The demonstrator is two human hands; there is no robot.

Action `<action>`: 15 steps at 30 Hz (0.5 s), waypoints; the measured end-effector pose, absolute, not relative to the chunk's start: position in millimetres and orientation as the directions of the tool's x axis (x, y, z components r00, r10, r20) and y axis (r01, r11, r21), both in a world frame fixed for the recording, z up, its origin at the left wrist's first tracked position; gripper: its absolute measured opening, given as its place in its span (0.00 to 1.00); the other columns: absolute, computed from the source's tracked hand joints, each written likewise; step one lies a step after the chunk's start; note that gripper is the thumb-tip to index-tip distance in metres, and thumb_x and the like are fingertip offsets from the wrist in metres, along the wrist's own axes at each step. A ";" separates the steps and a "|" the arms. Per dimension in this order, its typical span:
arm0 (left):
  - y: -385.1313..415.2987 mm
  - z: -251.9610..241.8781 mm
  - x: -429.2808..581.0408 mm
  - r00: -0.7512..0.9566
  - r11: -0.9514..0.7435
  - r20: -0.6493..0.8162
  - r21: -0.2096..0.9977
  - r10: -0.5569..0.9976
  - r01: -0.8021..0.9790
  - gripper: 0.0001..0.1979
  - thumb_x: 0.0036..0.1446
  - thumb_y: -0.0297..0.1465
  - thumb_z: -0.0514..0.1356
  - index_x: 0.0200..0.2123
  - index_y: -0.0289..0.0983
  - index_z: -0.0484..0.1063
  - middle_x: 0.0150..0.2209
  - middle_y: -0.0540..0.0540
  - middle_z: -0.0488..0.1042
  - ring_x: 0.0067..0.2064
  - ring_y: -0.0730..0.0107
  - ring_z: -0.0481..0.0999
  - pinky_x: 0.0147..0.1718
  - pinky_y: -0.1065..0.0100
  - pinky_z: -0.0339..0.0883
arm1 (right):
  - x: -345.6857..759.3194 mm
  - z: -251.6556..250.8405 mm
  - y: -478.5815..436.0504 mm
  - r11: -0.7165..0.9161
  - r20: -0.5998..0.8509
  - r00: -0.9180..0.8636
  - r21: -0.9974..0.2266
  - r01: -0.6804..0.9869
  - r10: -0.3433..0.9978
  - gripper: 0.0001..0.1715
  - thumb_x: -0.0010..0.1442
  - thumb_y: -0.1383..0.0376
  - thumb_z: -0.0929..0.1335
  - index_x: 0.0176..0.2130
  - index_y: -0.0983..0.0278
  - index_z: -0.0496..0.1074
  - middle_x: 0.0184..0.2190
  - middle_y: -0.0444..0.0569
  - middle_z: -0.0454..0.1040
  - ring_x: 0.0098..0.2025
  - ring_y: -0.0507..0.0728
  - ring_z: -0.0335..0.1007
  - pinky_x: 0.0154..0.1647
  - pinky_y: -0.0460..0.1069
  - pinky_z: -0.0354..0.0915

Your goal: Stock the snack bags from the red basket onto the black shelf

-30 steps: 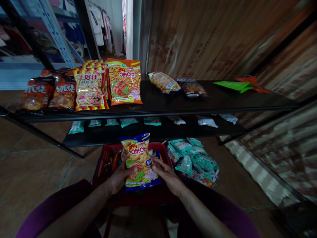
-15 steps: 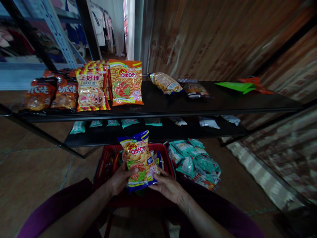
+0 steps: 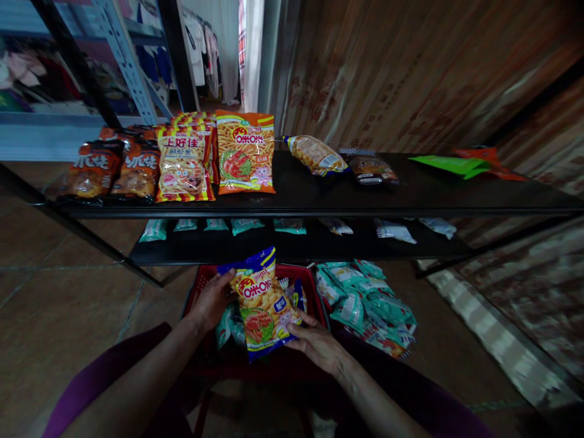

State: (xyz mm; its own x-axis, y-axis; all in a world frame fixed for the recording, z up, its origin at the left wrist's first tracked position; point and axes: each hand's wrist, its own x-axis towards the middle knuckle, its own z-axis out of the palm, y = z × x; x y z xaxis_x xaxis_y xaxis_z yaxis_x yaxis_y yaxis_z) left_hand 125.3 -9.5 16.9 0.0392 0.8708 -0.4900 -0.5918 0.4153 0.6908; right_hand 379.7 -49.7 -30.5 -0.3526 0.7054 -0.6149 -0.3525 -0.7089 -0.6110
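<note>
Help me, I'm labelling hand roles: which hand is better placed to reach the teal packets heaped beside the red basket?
Probably the right hand: it is nearer the teal packets, holding the blue bag at its lower right, while the left hand holds its upper left.

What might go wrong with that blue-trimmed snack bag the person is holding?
The left hand holds the blue-trimmed snack bag near its top corner, the right hand its lower corner, so it might slip into the red basket beneath. The teal packets heaped beside the basket might slide if knocked.
</note>
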 end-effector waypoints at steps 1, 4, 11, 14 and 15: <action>-10.4 16.4 126.3 0.031 0.423 -0.509 0.679 0.860 -0.600 0.16 0.46 0.35 0.66 0.38 0.34 0.73 0.37 0.42 0.79 0.42 0.60 0.77 0.42 0.62 0.68 | 379.8 -31.0 -50.2 -0.709 -0.615 -0.352 -0.614 -0.348 0.705 0.40 0.40 0.65 0.79 0.52 0.63 0.69 0.37 0.49 0.79 0.38 0.56 0.76 0.49 0.58 0.68; -11.4 15.4 127.0 0.015 0.443 -0.552 0.652 0.834 -0.615 0.14 0.46 0.33 0.66 0.37 0.33 0.73 0.37 0.43 0.79 0.41 0.60 0.77 0.41 0.62 0.69 | 379.1 -29.4 -51.6 -0.714 -0.616 -0.361 -0.607 -0.349 0.700 0.42 0.40 0.66 0.78 0.54 0.62 0.67 0.36 0.48 0.79 0.38 0.55 0.76 0.50 0.57 0.67; -6.9 16.7 126.5 -0.009 0.438 -0.565 0.650 0.825 -0.621 0.13 0.48 0.32 0.64 0.37 0.33 0.72 0.37 0.42 0.79 0.41 0.60 0.78 0.42 0.62 0.69 | 373.2 -26.4 -53.6 -0.694 -0.627 -0.306 -0.594 -0.406 0.716 0.47 0.38 0.67 0.79 0.56 0.61 0.64 0.34 0.46 0.79 0.37 0.54 0.76 0.48 0.54 0.68; -5.8 16.7 128.1 -0.017 0.452 -0.595 0.628 0.803 -0.633 0.14 0.48 0.32 0.64 0.39 0.32 0.72 0.37 0.42 0.79 0.39 0.61 0.78 0.42 0.62 0.70 | 372.4 -32.9 -55.4 -0.680 -0.633 -0.277 -0.581 -0.447 0.723 0.47 0.38 0.67 0.79 0.56 0.63 0.64 0.34 0.46 0.79 0.38 0.54 0.76 0.48 0.53 0.68; -5.5 16.7 128.7 -0.016 0.457 -0.603 0.622 0.798 -0.636 0.14 0.48 0.31 0.64 0.40 0.32 0.72 0.38 0.42 0.79 0.39 0.61 0.78 0.41 0.62 0.71 | 372.7 -35.4 -56.0 -0.676 -0.633 -0.273 -0.573 -0.464 0.724 0.47 0.38 0.67 0.79 0.56 0.62 0.64 0.34 0.46 0.79 0.38 0.54 0.76 0.48 0.52 0.68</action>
State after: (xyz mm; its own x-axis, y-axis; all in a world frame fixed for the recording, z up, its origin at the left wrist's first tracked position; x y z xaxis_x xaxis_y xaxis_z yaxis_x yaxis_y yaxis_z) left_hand 128.7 -5.5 16.7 -0.0162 0.7977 -0.6029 -0.6364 0.4568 0.6215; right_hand 372.7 -56.0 -35.4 -0.2734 0.7241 -0.6332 -0.4639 -0.6759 -0.5727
